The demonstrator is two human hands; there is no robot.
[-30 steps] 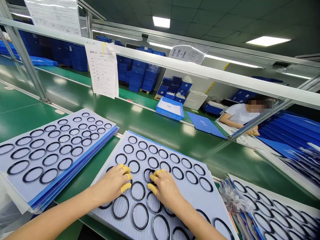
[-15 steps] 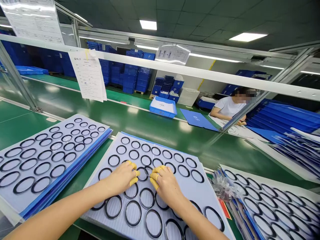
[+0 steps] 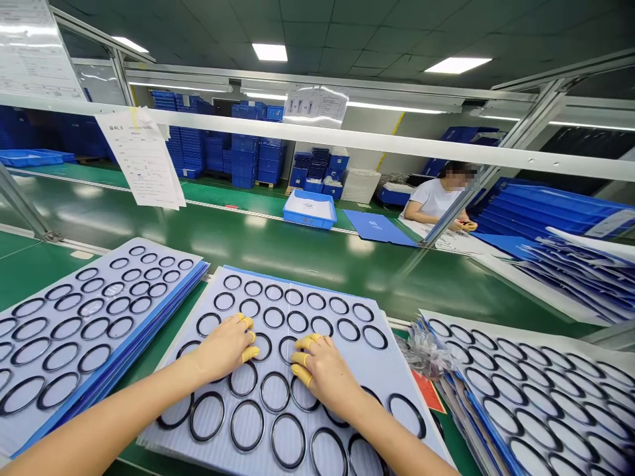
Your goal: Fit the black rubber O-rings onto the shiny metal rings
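Note:
Curled fingers with yellow finger cots show on both hands. My left hand (image 3: 225, 349) is closed, its fingertips at the left edge of a thin black ring (image 3: 262, 346) on a white sheet (image 3: 370, 360). My right hand (image 3: 325, 373) is closed at the right side of another black ring (image 3: 280, 350), with its fingertips over that edge. A narrow gap separates these two rings. Rows of similar rings lie flat around both hands, growing larger toward me; my forearms hide some.
A stack of ring-covered sheets (image 3: 74, 317) stands at left, another (image 3: 540, 390) at right beside crumpled clear plastic (image 3: 429, 350). Beyond are a blue tray (image 3: 310, 221), a blue board (image 3: 380, 228) and a seated person (image 3: 431, 198). A white rail (image 3: 317, 132) crosses overhead.
My right hand has moved its ring rightward, off the neighbouring ring it overlapped, and the two are now apart. My left hand has stayed almost in place; the view has shifted right.

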